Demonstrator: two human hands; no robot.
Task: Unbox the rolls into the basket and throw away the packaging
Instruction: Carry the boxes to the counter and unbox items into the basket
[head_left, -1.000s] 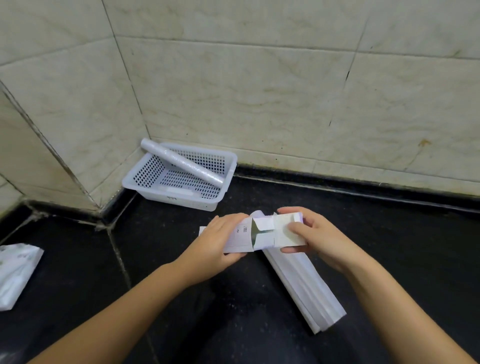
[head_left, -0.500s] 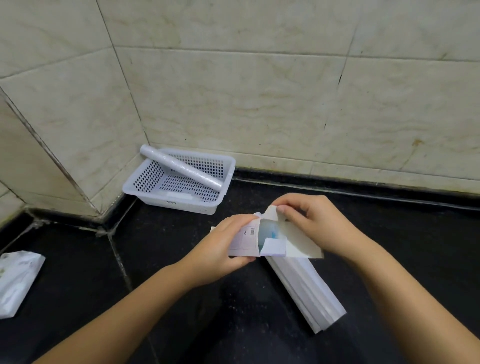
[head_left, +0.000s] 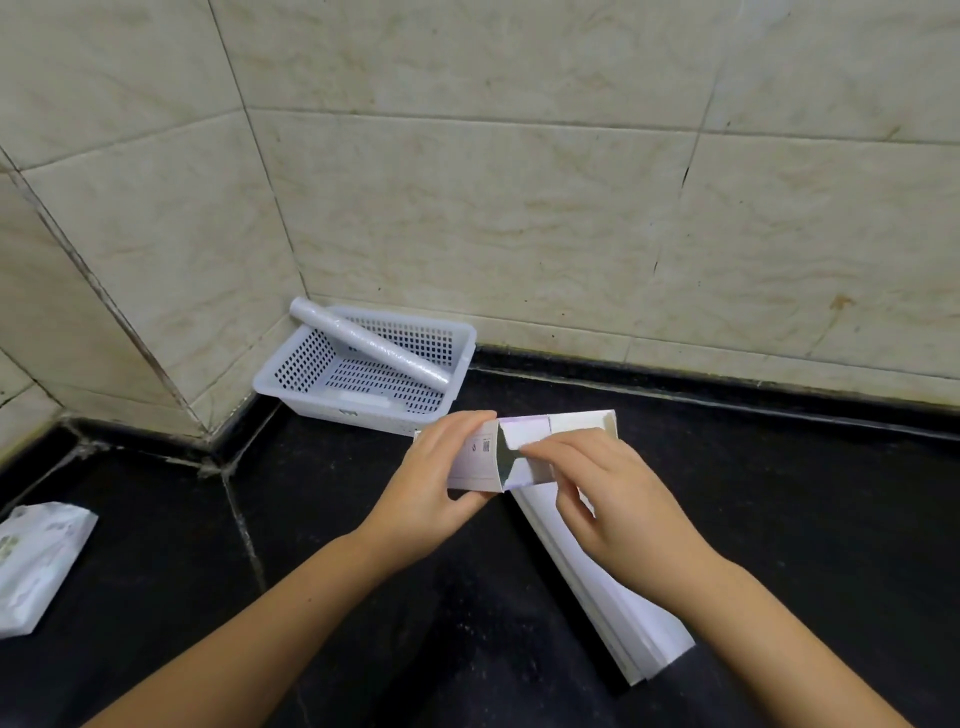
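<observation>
My left hand (head_left: 436, 480) grips a long white carton (head_left: 480, 457) near its open end, held above the black counter. The end flaps are spread wide, and my right hand (head_left: 613, 499) has its fingertips at the opening, pinching an inner flap. I cannot see the roll inside. A white perforated basket (head_left: 296, 387) stands in the wall corner behind, with one clear-wrapped roll (head_left: 369, 351) lying diagonally across it, one end resting over the rim. A second long white carton (head_left: 613, 597) lies on the counter under my right wrist.
A white plastic packet (head_left: 36, 561) lies at the left edge of the black counter (head_left: 779, 519). Beige tiled walls close the counter at the back and left. A raised black lip runs along the wall foot.
The carton's end flaps have been pulled open wider. My right hand moved from the top flap down to the opening. The view tilted slightly.
</observation>
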